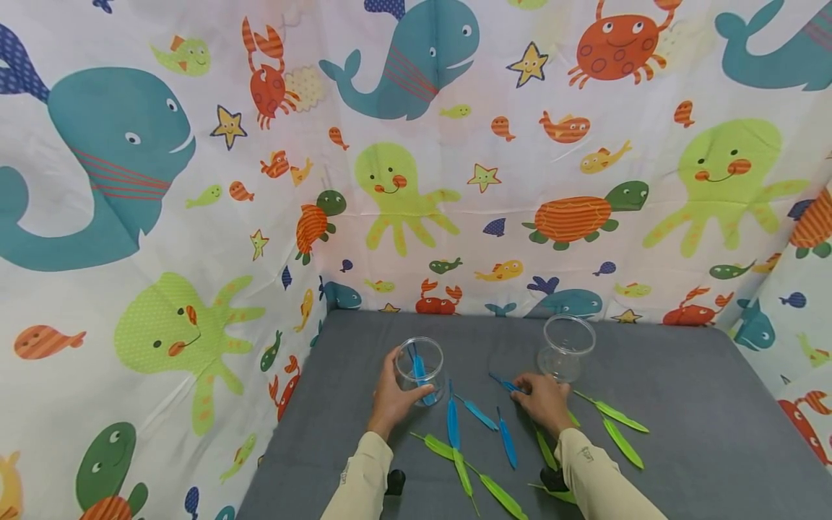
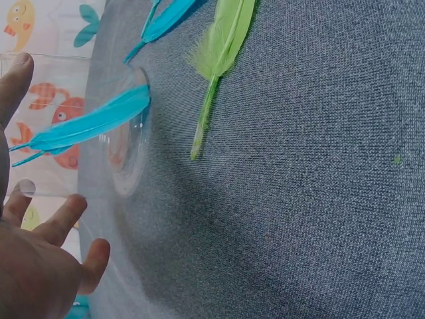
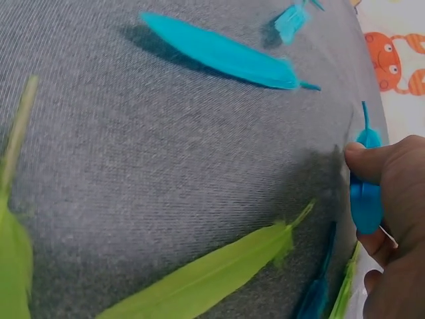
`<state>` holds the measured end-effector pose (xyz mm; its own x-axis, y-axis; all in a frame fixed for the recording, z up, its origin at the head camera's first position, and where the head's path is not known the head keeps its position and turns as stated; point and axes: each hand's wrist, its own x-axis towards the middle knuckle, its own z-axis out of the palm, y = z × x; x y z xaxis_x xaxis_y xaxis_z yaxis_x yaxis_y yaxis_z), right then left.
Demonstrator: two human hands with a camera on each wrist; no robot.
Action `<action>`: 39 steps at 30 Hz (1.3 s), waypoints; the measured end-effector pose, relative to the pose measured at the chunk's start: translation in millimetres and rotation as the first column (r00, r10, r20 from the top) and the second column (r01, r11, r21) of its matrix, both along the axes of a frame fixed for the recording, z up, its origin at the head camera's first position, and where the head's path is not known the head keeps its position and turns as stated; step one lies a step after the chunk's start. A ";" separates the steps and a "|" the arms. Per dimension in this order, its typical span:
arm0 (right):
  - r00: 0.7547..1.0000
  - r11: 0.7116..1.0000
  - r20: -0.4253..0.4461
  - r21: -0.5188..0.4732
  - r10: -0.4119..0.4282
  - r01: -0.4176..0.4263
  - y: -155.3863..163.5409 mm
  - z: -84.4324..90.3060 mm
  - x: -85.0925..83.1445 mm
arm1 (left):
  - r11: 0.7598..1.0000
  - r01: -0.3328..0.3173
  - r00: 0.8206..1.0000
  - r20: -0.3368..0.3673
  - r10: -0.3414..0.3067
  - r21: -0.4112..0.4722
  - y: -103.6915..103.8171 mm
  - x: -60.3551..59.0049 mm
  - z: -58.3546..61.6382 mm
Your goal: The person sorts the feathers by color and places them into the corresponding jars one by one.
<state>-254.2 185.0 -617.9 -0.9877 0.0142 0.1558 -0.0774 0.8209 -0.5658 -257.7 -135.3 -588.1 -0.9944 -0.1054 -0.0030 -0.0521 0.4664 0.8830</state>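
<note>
My left hand grips a clear plastic cup at the left of the grey cloth, thumb on the near side. Inside it, blue feathers lean with their quills toward the mouth. To the right, my right hand pinches another blue feather between thumb and fingers, close over the cloth. Between the hands lie several loose blue feathers. Green feathers are scattered nearer to me, and some lie partly hidden under the right hand and forearm.
A second clear cup stands just behind my right hand. More green feathers lie to the right of that hand. Curtains with sea animals rise behind and beside the grey cloth surface.
</note>
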 end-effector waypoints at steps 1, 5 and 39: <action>1.000 1.000 -0.006 -0.018 0.002 -0.002 -0.4 0.8 -0.2 | 1.000 0.000 1.000 0.003 0.000 -0.001 -0.2 -0.4 -0.3; 1.000 0.994 -0.007 -0.106 -0.009 0.008 -3.5 5.3 -3.1 | 1.000 0.000 1.000 0.006 0.000 -0.002 -0.8 -0.9 -1.0; 0.998 0.722 -0.031 -0.689 0.060 -0.065 -107.7 117.1 -23.2 | 1.000 0.009 0.999 -0.032 -0.009 -0.005 -0.8 0.1 0.2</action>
<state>-277.3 77.3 -500.9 -0.9893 0.0588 0.1338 -0.1198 0.1975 -0.9729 -257.6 -136.0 -587.9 -0.9949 -0.0965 0.0291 -0.0199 0.4712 0.8818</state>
